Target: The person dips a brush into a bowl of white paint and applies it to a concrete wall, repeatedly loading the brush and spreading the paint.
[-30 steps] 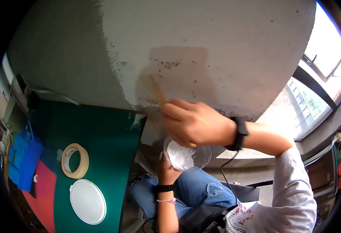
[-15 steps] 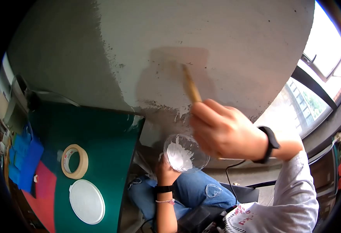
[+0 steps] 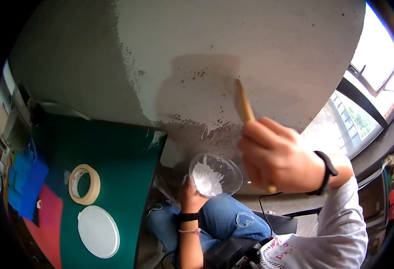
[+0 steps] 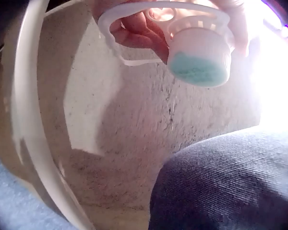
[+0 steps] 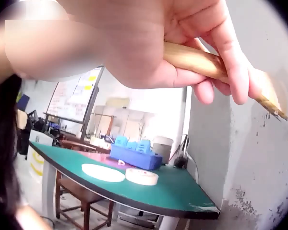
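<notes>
My right hand (image 3: 282,157) grips the wooden handle of a paintbrush (image 3: 247,110), whose blurred tip is up at the pale wall (image 3: 277,54). In the right wrist view, fingers wrap round the brush (image 5: 197,60) and its bristle end overlaps the wall. Lower down, my left hand (image 3: 190,196) holds a clear plastic tub (image 3: 231,177), tilted, with thick white paint (image 3: 206,179) inside. From below, the left wrist view shows fingers around the tub (image 4: 199,55) and a loose plastic handle hanging beside it. The wall has bare grey on its left and rough patches low down.
On the left stands a green table (image 3: 120,152); its corner reaches close to the wall. It bears a roll of masking tape (image 3: 95,186), a white lid (image 3: 98,232) and a blue bin (image 3: 34,193). A window (image 3: 363,116) is at the right. Denim-clad knees (image 3: 232,213) lie below the tub.
My right hand has moved to the right with the paintbrush, whose tip has gone rightward along the wall. The left hand and the tub stay nearly in place.
</notes>
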A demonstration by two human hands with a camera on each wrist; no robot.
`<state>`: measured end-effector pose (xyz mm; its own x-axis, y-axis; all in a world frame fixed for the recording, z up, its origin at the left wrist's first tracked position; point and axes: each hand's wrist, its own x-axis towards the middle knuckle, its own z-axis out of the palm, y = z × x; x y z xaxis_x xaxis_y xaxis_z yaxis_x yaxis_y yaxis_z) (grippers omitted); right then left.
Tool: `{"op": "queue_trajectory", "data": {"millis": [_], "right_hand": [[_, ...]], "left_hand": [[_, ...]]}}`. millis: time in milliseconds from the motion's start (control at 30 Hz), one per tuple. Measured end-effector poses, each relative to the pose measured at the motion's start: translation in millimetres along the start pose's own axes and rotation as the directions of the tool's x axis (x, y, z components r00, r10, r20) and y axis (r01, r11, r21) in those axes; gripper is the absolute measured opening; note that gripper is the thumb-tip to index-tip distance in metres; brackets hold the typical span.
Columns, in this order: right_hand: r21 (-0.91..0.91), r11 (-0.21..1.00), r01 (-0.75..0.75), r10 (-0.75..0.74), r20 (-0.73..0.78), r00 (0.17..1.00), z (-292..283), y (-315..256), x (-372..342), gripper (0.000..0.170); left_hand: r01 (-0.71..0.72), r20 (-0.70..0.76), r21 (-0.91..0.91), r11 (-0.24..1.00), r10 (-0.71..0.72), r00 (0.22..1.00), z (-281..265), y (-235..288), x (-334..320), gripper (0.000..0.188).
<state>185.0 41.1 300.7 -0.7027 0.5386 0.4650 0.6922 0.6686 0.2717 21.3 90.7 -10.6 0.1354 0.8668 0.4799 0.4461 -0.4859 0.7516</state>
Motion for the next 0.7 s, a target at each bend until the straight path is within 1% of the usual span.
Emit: {"op": "queue_trajectory", "data": {"millis": [67,100,167,200,267,300,333,367,400,433,467,533,567,600,667,700], "right_hand": [[0.159,0.987,0.036,-0.015,-0.127,0.992,-10.6,3.1,-1.8,0.018],[0.150,0.983,0.110,-0.078,-0.205,0.976,-6.1,6.4,2.0,0.018],[0.105,0.968,0.228,-0.193,-0.265,0.945,14.9,12.5,16.5,0.018],[0.083,0.956,0.282,-0.248,-0.289,0.925,27.9,15.7,23.6,0.019],[0.071,0.981,0.180,-0.167,-0.160,0.973,49.8,21.7,28.7,0.020],[0.048,0.977,0.208,-0.197,-0.174,0.965,55.8,22.4,27.7,0.017],[0.050,0.975,0.217,-0.206,-0.176,0.963,56.4,19.2,24.1,0.017],[0.037,0.979,0.199,-0.193,-0.119,0.974,54.4,13.3,17.5,0.017],[0.025,0.984,0.176,-0.174,-0.061,0.983,49.6,7.9,12.7,0.018],[0.060,0.982,0.179,-0.179,-0.009,0.984,41.3,5.9,7.9,0.019],[0.064,0.982,0.178,-0.177,-0.008,0.984,38.9,5.2,9.0,0.019],[0.051,0.971,0.232,-0.221,-0.161,0.962,34.5,6.6,11.4,0.018],[-0.032,0.971,0.239,-0.241,-0.152,0.959,32.2,7.4,16.3,0.017],[-0.033,0.971,0.235,-0.237,-0.150,0.960,37.7,9.6,20.7,0.017],[-0.185,0.955,0.230,-0.256,-0.132,0.958,59.1,15.8,24.9,0.018],[-0.324,0.911,0.255,-0.306,-0.119,0.944,70.6,13.9,21.0,0.018]], "left_hand": [[0.009,0.017,-0.006,1.000,-0.009,1.000,-0.9,1.1,0.0,0.064],[0.008,0.035,0.000,1.000,-0.008,0.999,-0.6,1.1,0.1,0.063],[-0.002,0.059,0.008,1.000,0.002,0.998,0.0,2.0,1.7,0.062],[-0.028,0.045,-0.002,1.000,0.028,0.999,0.8,2.3,1.8,0.062],[-0.057,0.029,-0.011,0.998,0.057,0.998,2.6,0.1,1.3,0.062],[-0.047,0.034,-0.014,0.999,0.048,0.998,2.9,-1.3,0.8,0.062],[-0.034,0.033,-0.016,0.999,0.035,0.999,2.6,-2.8,0.9,0.063],[-0.027,0.024,-0.013,1.000,0.027,0.999,2.2,-3.6,0.5,0.063],[-0.010,0.050,0.003,1.000,0.010,0.999,-1.1,1.2,1.3,0.067],[0.004,0.079,0.018,1.000,-0.006,0.997,-3.7,4.8,2.0,0.072],[0.007,0.082,0.019,1.000,-0.008,0.997,-5.1,6.4,2.7,0.072],[-0.015,0.097,0.041,0.999,0.011,0.995,-5.0,8.9,2.4,0.073],[-0.075,0.055,0.028,0.997,0.073,0.996,-0.1,3.6,1.9,0.063],[-0.076,0.058,0.026,0.997,0.074,0.996,3.1,0.8,1.1,0.063],[-0.057,0.059,0.026,0.998,0.056,0.997,6.0,-2.3,0.8,0.062],[-0.047,0.054,0.012,0.999,0.046,0.997,2.5,3.2,2.9,0.061]]}}
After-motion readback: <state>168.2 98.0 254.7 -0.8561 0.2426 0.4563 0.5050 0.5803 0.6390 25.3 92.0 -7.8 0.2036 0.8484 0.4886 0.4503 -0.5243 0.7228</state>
